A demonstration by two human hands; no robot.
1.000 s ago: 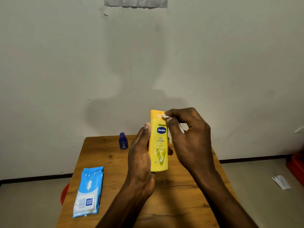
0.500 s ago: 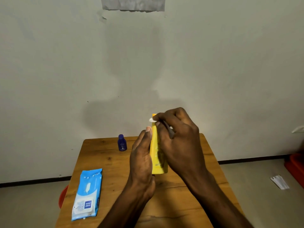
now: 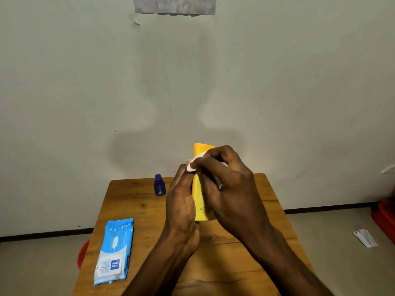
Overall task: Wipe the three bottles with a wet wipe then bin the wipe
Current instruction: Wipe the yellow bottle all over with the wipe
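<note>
matt wooden table [image 3: 132, 210], glossy plastic wipes pack [image 3: 114, 251]

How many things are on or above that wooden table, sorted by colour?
Yellow: 1, the yellow bottle, held between left hand and right hand
Dark blue: 1, the small blue bottle
Light blue: 1, the wipes pack
White: 1, the wet wipe in the right hand's grip
Total: 4

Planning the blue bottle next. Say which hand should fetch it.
Left hand: the blue bottle stands on its side, and the right hand holds the wipe against the yellow bottle.
</note>
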